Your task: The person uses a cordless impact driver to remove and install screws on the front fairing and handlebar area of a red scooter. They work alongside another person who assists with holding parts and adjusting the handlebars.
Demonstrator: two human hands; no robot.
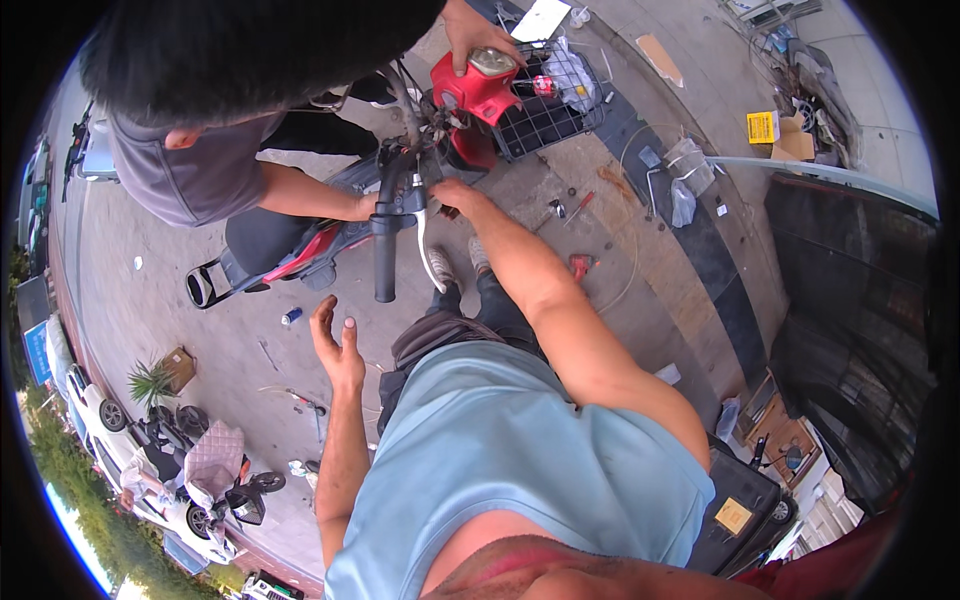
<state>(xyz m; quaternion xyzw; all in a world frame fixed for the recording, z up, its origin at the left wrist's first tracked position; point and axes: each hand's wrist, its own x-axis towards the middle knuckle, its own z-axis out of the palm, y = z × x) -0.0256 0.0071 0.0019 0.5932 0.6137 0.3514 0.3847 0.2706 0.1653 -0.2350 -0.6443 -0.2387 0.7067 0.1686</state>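
Observation:
A red and black scooter (330,238) stands in front of me with its front end taken apart. My right hand (457,196) reaches in beside the handlebar, fingers curled at the exposed parts; what they hold is hidden. Close to it are a black handlebar grip (384,262) and a silver brake lever (431,252). My left hand (338,348) is in the air below the grip, fingers apart and darkly stained, holding nothing. Across from me a co-worker (190,165) has one hand by the handlebar and the other on the red headlight cover (470,88).
A black wire basket (548,118) is at the scooter's front. On the ground lie a red power tool (582,265), a screwdriver (579,206), a blue can (291,316) and plastic bags (683,203). A dark case (735,500) stands at my right, a potted plant (152,384) at the left.

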